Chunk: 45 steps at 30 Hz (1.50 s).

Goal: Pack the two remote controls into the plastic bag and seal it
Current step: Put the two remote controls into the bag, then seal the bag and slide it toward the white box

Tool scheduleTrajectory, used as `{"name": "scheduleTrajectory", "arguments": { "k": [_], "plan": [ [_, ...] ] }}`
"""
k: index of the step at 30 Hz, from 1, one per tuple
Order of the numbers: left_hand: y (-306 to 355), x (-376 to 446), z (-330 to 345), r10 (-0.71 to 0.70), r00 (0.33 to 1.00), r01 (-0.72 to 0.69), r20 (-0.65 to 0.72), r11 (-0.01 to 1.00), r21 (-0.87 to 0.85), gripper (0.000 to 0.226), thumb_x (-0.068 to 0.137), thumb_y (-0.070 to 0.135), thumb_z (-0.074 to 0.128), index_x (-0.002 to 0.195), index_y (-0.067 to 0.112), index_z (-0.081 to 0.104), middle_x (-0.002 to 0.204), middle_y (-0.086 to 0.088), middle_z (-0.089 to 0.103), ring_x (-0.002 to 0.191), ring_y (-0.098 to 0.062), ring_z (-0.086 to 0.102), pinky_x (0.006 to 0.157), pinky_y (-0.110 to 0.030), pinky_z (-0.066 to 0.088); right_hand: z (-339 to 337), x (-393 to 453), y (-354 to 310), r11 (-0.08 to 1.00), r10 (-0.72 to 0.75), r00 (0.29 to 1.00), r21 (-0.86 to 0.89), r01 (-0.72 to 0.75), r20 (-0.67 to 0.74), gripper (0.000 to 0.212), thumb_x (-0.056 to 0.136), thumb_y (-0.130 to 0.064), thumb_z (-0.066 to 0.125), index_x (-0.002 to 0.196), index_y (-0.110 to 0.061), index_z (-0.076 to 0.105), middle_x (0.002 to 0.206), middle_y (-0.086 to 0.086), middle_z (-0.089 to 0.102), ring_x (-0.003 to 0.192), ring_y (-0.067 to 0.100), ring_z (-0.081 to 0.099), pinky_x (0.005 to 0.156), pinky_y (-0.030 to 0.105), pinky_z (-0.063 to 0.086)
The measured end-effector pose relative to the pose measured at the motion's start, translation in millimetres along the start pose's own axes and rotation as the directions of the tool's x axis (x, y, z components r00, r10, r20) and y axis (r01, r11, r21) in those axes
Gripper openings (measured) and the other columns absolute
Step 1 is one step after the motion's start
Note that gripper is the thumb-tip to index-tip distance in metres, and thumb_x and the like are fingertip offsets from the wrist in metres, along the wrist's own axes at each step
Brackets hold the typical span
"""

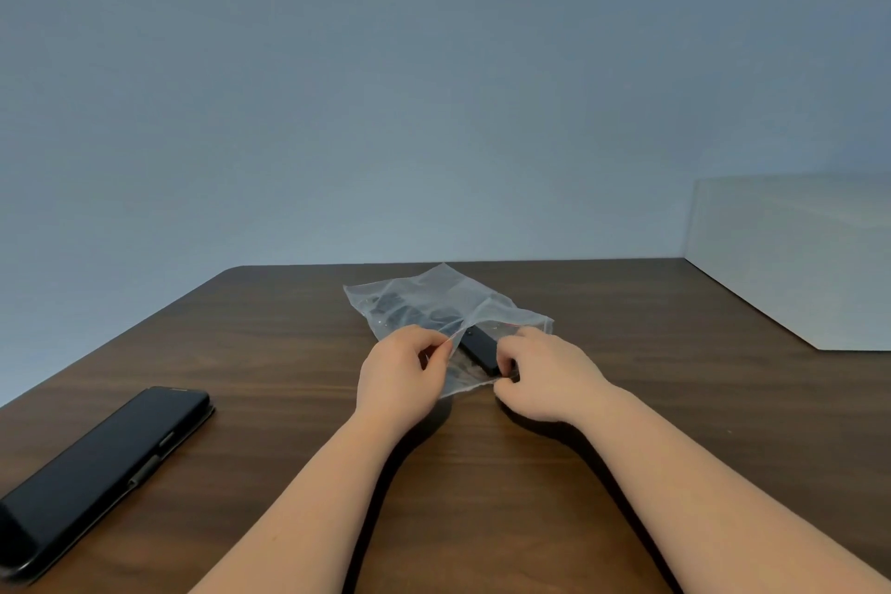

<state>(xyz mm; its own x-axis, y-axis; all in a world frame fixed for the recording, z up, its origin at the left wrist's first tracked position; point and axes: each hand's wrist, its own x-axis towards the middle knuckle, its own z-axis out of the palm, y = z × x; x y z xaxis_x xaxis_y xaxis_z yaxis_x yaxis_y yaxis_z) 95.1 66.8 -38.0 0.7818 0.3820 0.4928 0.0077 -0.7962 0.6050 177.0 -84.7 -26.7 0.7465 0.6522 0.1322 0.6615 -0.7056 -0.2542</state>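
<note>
Currently the plastic bag (436,311) lies on the bench (289,352) at 12 o'clock from the person, mouth toward them. Left hand (400,376) pinches the upper film of the mouth, lifting it, evidently to hold the opening clear. Right hand (545,376), at 3 o'clock of it, closes its grip on a black remote control (479,350) half inside. A darker shape deeper in is probably the other remote. Seal not yet made.
</note>
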Motion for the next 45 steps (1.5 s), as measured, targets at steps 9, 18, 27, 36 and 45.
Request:
{"name": "scheduleTrajectory", "arguments": {
  "k": [9,18,27,36,45],
  "plan": [
    [1.7,-0.9,-0.9,0.015,1.0,-0.015,0.007,1.0,-0.001,0.017,0.088,0.028,0.056,0.086,0.022,0.071,0.081,0.007,0.067,0.08,-0.014,0.06,0.075,-0.034,0.052,14.0,12.2,-0.5,0.997,0.001,0.997,-0.071,-0.007,-0.078,0.031,0.093,-0.024,0.036,0.115,-0.019,0.057,0.114,0.008,0.054,0.106,0.028,0.05,0.085,0.04,0.048],
    [0.2,0.0,-0.6,0.011,1.0,-0.012,0.025,0.999,0.03,0.017,0.088,0.029,0.056,0.089,0.022,0.071,0.086,0.006,0.069,0.081,-0.012,0.059,0.074,-0.029,0.049,26.4,32.5,-15.2,0.992,0.033,0.996,-0.118,-0.042,-0.08,0.042,0.095,-0.027,0.032,0.134,-0.028,0.047,0.129,0.013,0.051,0.118,0.032,0.048,0.089,0.043,0.043],
    [-8.3,0.1,1.9,0.094,0.955,-0.142,0.281,0.978,0.153,0.052,0.07,0.061,0.064,0.115,0.036,0.058,0.11,0.012,0.06,0.104,-0.009,0.049,0.089,-0.032,0.046,1.6,14.4,1.9,0.999,-0.036,0.95,-0.003,0.037,-0.309,0.029,0.091,-0.016,0.04,0.107,-0.017,0.064,0.11,0.003,0.061,0.108,0.024,0.051,0.083,0.038,0.048],
    [-7.6,-0.7,-5.5,0.067,0.958,-0.121,0.278,0.976,0.181,0.052,0.08,0.005,0.048,0.126,0.029,0.05,0.127,0.007,0.058,0.121,-0.015,0.049,0.102,-0.034,0.042,9.0,18.8,39.9,0.916,0.262,0.955,0.347,-0.201,-0.139,0.052,0.092,-0.021,0.047,0.141,-0.034,0.036,0.144,0.005,0.045,0.118,0.027,0.053,0.09,0.036,0.047],
    [-1.2,-0.3,-11.0,-0.052,0.999,0.052,0.001,0.986,-0.156,0.007,0.08,0.022,0.069,0.083,0.027,0.073,0.086,0.012,0.072,0.085,-0.006,0.066,0.074,-0.013,0.052,-11.0,13.1,38.1,0.92,0.341,0.89,0.302,-0.25,-0.303,0.021,0.087,-0.02,0.05,0.07,-0.014,0.062,0.082,0.004,0.063,0.075,0.02,0.056,0.06,0.03,0.044]
  ]
}}
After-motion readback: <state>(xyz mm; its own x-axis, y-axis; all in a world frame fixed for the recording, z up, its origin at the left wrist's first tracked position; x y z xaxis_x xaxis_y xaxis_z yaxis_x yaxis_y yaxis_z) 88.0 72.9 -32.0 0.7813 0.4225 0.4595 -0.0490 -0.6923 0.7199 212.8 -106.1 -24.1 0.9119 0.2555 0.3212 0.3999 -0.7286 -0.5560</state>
